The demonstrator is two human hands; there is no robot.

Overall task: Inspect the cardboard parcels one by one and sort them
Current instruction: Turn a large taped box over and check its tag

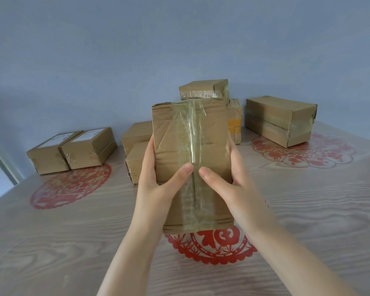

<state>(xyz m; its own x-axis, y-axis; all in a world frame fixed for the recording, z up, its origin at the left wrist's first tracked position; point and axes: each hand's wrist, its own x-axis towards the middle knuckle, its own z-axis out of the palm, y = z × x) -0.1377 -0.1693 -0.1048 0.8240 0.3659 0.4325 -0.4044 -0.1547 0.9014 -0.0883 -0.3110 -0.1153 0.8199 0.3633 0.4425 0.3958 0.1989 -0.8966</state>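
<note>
Over the near middle of the pale wood-grain bench point(73, 242) we hold a tall brown cardboard parcel sealed with clear tape point(192, 146) on end. Our left hand point(156, 176) grips its left edge and our right hand point(231, 180) its right, thumbs pressing the taped seam. Behind it more brown parcels rest on the bench: two labelled ones point(73, 150) at left, a middle stack point(203, 88), and a stacked pair point(280, 120) at right.

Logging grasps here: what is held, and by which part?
The left hand and right hand grip a cardboard parcel by its long sides, thumbs on its taped front.
</note>
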